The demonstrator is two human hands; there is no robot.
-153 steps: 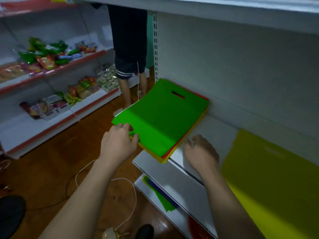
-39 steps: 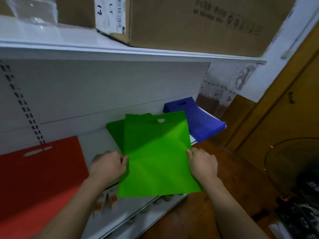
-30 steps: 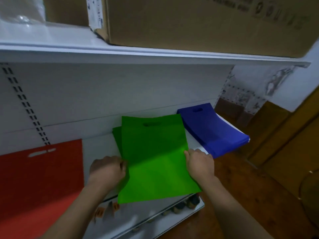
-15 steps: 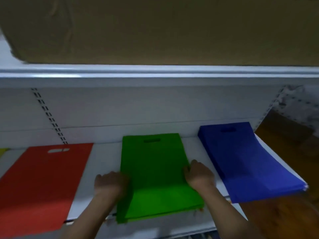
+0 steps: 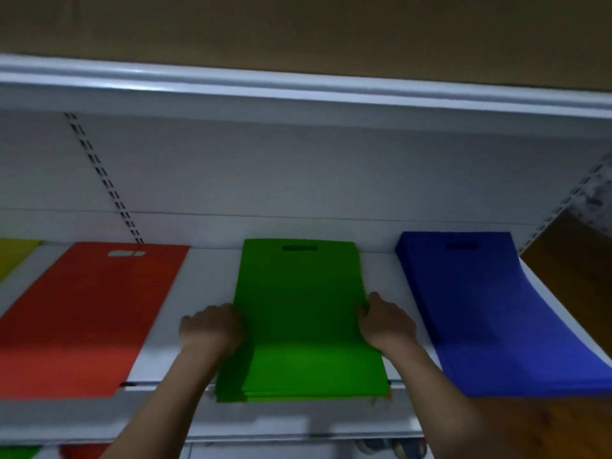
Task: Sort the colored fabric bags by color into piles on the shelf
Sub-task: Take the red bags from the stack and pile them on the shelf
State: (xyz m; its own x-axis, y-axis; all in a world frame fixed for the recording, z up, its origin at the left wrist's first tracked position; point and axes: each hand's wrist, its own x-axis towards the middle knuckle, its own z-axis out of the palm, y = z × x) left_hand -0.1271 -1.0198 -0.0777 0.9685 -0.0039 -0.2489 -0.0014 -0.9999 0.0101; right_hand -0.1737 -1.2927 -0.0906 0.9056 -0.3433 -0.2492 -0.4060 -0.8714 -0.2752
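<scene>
A pile of green fabric bags [image 5: 301, 309] lies flat in the middle of the white shelf [image 5: 212, 270], handle cut-outs toward the back wall. My left hand [image 5: 212, 326] grips the pile's left edge with curled fingers. My right hand [image 5: 385, 321] grips its right edge, thumb on top. A red pile [image 5: 89, 313] lies to the left and a thick blue pile [image 5: 486, 309] to the right, its front overhanging the shelf edge. A yellow bag [image 5: 13, 256] shows at the far left.
An upper shelf [image 5: 298, 91] with a cardboard box [image 5: 298, 28] hangs close overhead. Brown wood [image 5: 579, 276] lies beyond the shelf's right end. On the shelf below, bits of green [image 5: 16, 453] and red [image 5: 82, 452] peek out at the bottom left.
I carried a green bag from the mixed stack to this shelf and laid it on the green pile. Since then both hands have squared the pile, and the view has tilted up.
</scene>
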